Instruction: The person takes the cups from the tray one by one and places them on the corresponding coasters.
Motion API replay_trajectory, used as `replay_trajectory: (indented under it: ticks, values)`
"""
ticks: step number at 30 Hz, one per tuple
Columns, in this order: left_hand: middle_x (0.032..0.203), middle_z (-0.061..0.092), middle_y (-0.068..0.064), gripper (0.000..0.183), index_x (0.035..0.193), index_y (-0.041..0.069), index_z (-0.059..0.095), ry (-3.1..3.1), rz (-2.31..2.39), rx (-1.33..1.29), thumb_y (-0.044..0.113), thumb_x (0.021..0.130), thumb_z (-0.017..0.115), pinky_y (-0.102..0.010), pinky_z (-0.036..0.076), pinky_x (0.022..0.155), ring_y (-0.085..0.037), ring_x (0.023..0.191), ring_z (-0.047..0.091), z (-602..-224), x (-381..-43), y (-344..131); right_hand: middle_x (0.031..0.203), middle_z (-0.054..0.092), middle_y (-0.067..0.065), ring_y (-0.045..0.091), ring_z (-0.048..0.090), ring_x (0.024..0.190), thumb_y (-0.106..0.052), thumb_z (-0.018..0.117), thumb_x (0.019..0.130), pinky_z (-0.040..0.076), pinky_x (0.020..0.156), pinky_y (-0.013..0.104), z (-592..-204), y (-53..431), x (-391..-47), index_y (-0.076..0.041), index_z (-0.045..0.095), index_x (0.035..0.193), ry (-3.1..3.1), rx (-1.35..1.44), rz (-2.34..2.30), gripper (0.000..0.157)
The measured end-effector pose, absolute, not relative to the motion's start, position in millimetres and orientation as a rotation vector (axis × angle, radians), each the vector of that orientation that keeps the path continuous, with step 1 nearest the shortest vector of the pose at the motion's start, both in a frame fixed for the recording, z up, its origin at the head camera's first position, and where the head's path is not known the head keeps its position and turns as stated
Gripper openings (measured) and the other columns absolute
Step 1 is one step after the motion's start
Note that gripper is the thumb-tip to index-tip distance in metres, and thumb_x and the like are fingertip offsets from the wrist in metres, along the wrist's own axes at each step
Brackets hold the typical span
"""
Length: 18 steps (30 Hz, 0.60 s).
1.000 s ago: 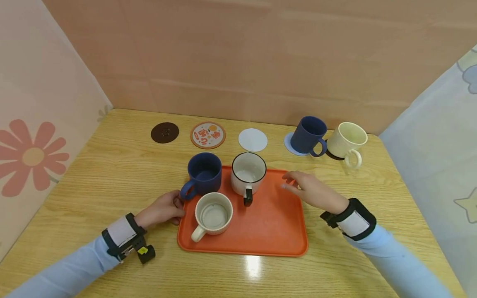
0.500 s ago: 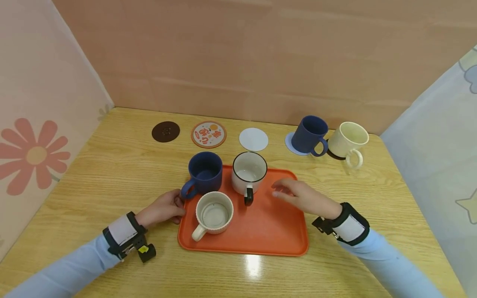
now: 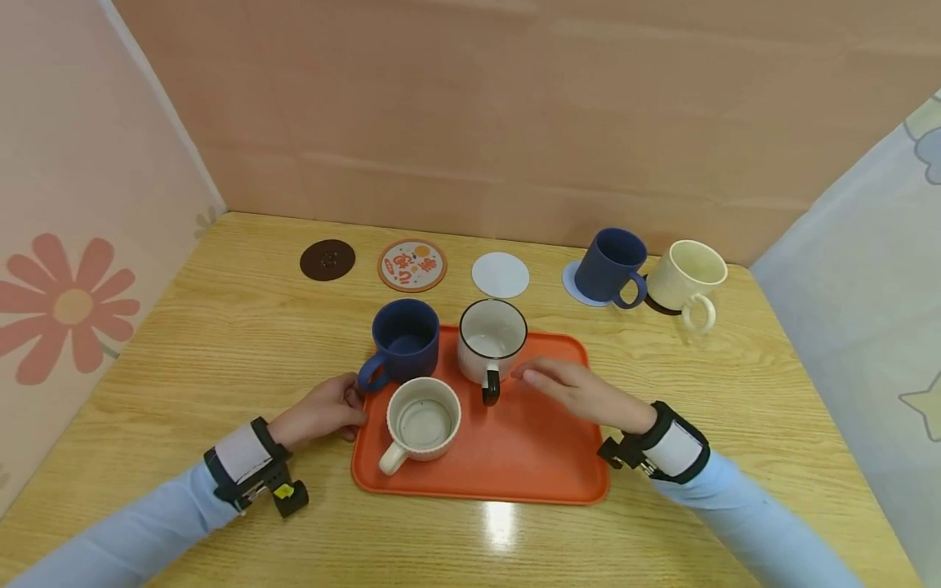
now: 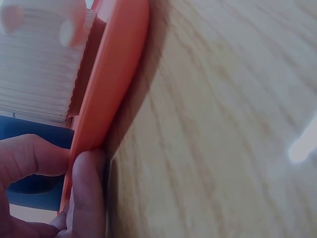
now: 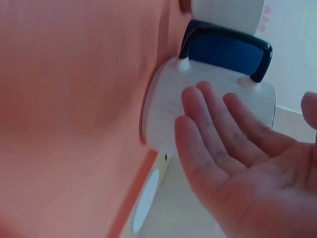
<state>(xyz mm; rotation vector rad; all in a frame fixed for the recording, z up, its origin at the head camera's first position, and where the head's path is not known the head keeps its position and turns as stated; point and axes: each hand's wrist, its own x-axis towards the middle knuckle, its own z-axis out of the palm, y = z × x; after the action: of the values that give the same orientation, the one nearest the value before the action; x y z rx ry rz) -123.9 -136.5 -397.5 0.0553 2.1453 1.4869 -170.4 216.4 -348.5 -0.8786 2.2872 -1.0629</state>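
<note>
An orange tray (image 3: 544, 465) bears three mugs: a dark blue one (image 3: 412, 351) at the back left, a cream ribbed one (image 3: 434, 445) in front of it, and a white mug (image 3: 470, 351) with a black rim and black handle at the back middle. My left hand (image 3: 327, 408) pinches the tray's left rim between thumb and fingers, as the left wrist view shows with the rim (image 4: 99, 109) between them. My right hand (image 3: 588, 392) reaches over the tray just right of the white mug. Its fingers (image 5: 208, 134) are extended beside the mug's wall (image 5: 168, 104); whether they touch I cannot tell.
Along the back of the wooden table (image 3: 220, 343) lie a dark brown coaster (image 3: 327, 260), a printed coaster (image 3: 412, 265) and a white coaster (image 3: 500, 275). Farther right, a navy mug (image 3: 606, 269) and a pale yellow mug (image 3: 680, 278) stand on coasters.
My right hand has moved left from the tray's right edge to beside the white mug. The left hand stays on the tray's rim, and the mugs have not moved.
</note>
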Motion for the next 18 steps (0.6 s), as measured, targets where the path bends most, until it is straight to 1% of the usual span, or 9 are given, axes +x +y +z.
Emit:
replay_trajectory:
  ticks: [3,6,13,18]
  values:
    - [0.072,0.049,-0.008,0.034,0.102,-0.011,0.044,2.145,1.487,0.056,-0.001,0.072,0.057,-0.03,0.051,0.055,-0.015,0.058,0.054,-398,-124,-137,0.113,0.058,0.018,0.031,0.055,0.105,-0.017,0.039,0.098,0.044,0.091,0.037,-350,213,-170,0.005,0.054,0.116,2.221,-0.901,-1.154,0.033]
    - [0.072,0.049,-0.008,0.034,0.102,-0.011,0.044,2.143,1.488,0.057,-0.002,0.072,0.057,-0.03,0.051,0.055,-0.015,0.058,0.054,-398,-123,-137,0.113,0.058,0.018,0.03,0.055,0.105,-0.017,0.039,0.098,0.044,0.092,0.035,-351,210,-168,0.006,0.055,0.116,2.204,-0.901,-1.189,0.033]
    - [0.073,0.049,-0.008,0.033,0.101,-0.011,0.044,2.134,1.492,0.064,-0.001,0.072,0.057,-0.03,0.051,0.055,-0.015,0.059,0.054,-398,-123,-137,0.112,0.06,0.013,0.025,0.055,0.106,-0.024,0.039,0.098,0.043,0.093,0.036,-353,203,-165,0.003,0.055,0.117,2.213,-0.819,-1.193,0.037]
    - [0.073,0.049,-0.008,0.033,0.102,-0.011,0.043,2.129,1.5,0.074,-0.001,0.073,0.057,-0.03,0.051,0.055,-0.015,0.059,0.054,-398,-123,-137,0.112,0.059,0.016,0.028,0.055,0.105,-0.025,0.039,0.098,0.044,0.092,0.037,-358,200,-164,0.007,0.053,0.118,2.191,-0.79,-1.246,0.04]
